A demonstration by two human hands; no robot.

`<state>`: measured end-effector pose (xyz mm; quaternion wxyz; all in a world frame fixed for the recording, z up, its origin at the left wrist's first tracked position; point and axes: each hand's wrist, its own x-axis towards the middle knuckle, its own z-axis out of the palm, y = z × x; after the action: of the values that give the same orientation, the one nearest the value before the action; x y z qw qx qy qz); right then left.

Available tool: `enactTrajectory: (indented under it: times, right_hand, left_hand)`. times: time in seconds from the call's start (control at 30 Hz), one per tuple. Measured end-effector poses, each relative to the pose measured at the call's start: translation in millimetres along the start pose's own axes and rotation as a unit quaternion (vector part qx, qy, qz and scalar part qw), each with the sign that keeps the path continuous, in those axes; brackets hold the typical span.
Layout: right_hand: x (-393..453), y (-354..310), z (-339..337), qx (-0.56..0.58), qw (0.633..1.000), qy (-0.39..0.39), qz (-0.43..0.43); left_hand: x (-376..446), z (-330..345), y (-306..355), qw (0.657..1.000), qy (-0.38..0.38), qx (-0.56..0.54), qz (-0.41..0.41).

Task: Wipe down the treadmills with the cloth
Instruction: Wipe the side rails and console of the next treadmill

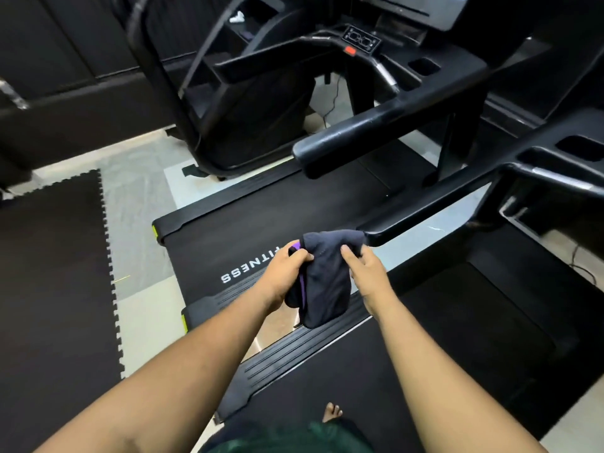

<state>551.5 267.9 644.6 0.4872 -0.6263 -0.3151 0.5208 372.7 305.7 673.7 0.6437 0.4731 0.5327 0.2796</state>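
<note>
A dark navy cloth (322, 279) with a purple strip hangs between both my hands in mid-frame. My left hand (287, 273) grips its left edge and my right hand (366, 273) pinches its upper right part. The cloth's top corner touches the end of a black treadmill handrail (425, 207) that runs up to the right. A second handrail (359, 138) of the neighbouring treadmill lies farther back. The left treadmill's belt (261, 230) bears white "FITNESS" lettering. I stand on the near treadmill's belt (441, 348).
A black ribbed side rail (294, 348) runs diagonally between the two belts. A black puzzle-edged floor mat (55, 273) covers the floor at left, with pale tile (137, 197) beside it. The console (359, 44) and uprights stand at the back. A bare foot (331, 411) shows below.
</note>
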Motion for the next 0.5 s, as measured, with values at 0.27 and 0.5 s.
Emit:
enactTrajectory:
  times: [0.27,0.5]
  right_hand:
    - [-17,20,48,-0.004,0.996,0.026,-0.085]
    - [-12,120,120,-0.048,0.971,0.120,-0.203]
  left_hand:
    - [-26,-44,-27,0.998,0.032,-0.008,0.057]
    - [-1,-118,-134,0.985,0.063,0.053,0.152]
